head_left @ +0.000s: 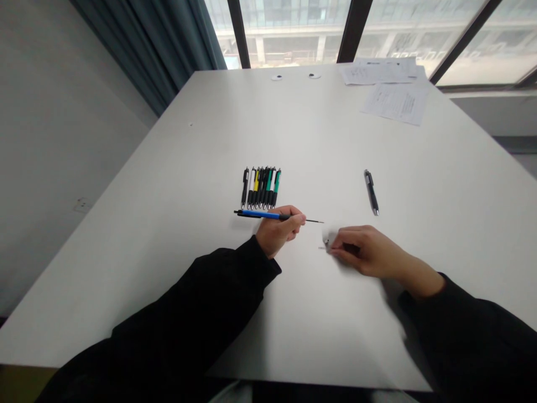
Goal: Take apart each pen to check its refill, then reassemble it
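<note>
My left hand (280, 228) is closed around a blue pen (262, 214) with a black grip, held almost level above the table. A thin dark refill (314, 221) sticks out bare from the pen's front end, pointing right. My right hand (363, 249) is low over the table, thumb and forefinger pinched together. At those fingertips are small pieces (326, 242), one dark and one thin and pale, too small to name; whether they are gripped or only touched is unclear. A row of several pens (262, 187), black, white, yellow and green, lies just beyond my left hand.
A single dark pen (371, 193) lies apart on the right of the white table (168, 268). Papers (390, 89) lie at the far right corner. Two small white oval pieces (277, 78) with dark spots sit near the far edge, before the window.
</note>
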Available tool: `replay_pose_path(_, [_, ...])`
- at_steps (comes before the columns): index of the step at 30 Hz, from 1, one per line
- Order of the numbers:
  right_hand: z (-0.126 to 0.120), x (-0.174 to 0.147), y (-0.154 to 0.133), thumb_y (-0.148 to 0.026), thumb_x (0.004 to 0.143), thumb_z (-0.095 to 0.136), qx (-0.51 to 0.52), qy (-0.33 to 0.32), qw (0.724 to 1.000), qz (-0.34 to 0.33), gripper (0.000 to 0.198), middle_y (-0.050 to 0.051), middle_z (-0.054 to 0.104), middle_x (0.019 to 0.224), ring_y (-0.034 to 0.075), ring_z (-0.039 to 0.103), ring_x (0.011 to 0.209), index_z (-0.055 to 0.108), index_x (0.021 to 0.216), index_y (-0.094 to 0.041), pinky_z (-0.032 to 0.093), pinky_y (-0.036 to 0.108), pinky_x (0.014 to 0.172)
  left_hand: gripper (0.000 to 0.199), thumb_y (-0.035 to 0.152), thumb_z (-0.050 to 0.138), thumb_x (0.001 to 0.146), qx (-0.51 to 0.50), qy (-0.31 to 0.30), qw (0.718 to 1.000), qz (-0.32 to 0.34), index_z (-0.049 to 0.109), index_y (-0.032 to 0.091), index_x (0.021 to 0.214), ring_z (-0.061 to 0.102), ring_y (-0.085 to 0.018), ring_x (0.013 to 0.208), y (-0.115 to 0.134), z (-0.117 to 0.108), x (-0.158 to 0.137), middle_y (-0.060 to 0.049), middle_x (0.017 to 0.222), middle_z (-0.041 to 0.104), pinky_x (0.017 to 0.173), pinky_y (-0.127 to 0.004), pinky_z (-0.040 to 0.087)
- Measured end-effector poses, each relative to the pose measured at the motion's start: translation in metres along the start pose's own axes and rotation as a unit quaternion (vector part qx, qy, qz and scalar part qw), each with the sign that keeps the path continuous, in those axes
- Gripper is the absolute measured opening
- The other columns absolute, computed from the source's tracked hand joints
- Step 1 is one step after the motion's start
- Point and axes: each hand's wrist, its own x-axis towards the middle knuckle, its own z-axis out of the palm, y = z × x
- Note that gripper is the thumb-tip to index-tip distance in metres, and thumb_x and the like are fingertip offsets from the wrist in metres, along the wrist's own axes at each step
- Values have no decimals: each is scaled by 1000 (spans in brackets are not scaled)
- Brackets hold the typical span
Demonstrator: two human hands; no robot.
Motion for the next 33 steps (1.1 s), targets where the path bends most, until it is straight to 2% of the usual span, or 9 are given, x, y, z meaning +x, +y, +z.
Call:
replay_pose_path(3, [0, 1, 1, -24, 89, 61, -25, 1, 1000, 14, 11, 5, 67, 74, 14, 57, 62, 69, 86, -18, 42, 26, 61, 20, 28, 70, 71, 2, -6, 1000, -1, 59, 14, 63, 35, -3, 38, -1, 0, 0, 4, 46, 47, 39, -18, 19])
replay_pose_path(10, [0, 1, -2, -28, 87, 64, -49, 42, 997, 33, 14, 2, 65, 66, 13, 53, 54, 71, 93, -17, 40, 26, 56, 20, 29, 71, 72, 11, -18, 1000, -5, 59, 14, 65, 35, -3, 38, -3, -3, 2, 5, 48, 49, 39, -18, 19])
replay_pose_path(19, [1, 2, -3, -27, 88, 62, -54, 39, 997, 36, 13, 1, 61, 64, 12, 51, 55, 68, 86, -16, 39, 25, 55, 20, 29, 70, 70, 25, -9, 1000, -8, 59, 14, 64, 35, -3, 38, -1, -1, 1, 5, 47, 48, 39, -18, 19])
replay_pose_path(22, [4, 1, -5, -31, 89, 64, -25, 100, 994, 38, 14, 0, 59, 64, 11, 50, 53, 66, 86, -17, 39, 25, 53, 22, 32, 70, 71, 40, -23, 999, -11, 58, 14, 65, 34, -3, 38, 1, -1, 0, 6, 47, 48, 40, -18, 19])
replay_pose_path(26, [8, 2, -12, -31, 90, 67, 7, 223, 975, 25, 22, 5, 65, 83, 11, 52, 57, 62, 107, -18, 43, 25, 50, 24, 35, 69, 75, 126, -54, 991, 4, 61, 15, 68, 38, -4, 41, 4, -2, -4, 4, 50, 53, 41, -19, 25])
replay_pose_path(29, [10, 3, -15, -25, 92, 64, 3, 235, 972, -18, 13, 6, 66, 89, 12, 56, 63, 64, 104, -20, 45, 25, 53, 24, 37, 70, 77, 195, -89, 977, 16, 64, 15, 72, 43, -6, 46, 5, -3, -5, 2, 56, 58, 43, -19, 30])
replay_pose_path(33, [10, 5, -15, -21, 94, 60, 2, 204, 978, -36, 9, 6, 67, 87, 12, 56, 62, 67, 98, -20, 45, 26, 54, 25, 39, 70, 79, 221, -98, 970, 17, 66, 15, 75, 44, -6, 47, 6, -5, -6, 2, 59, 61, 45, -19, 32])
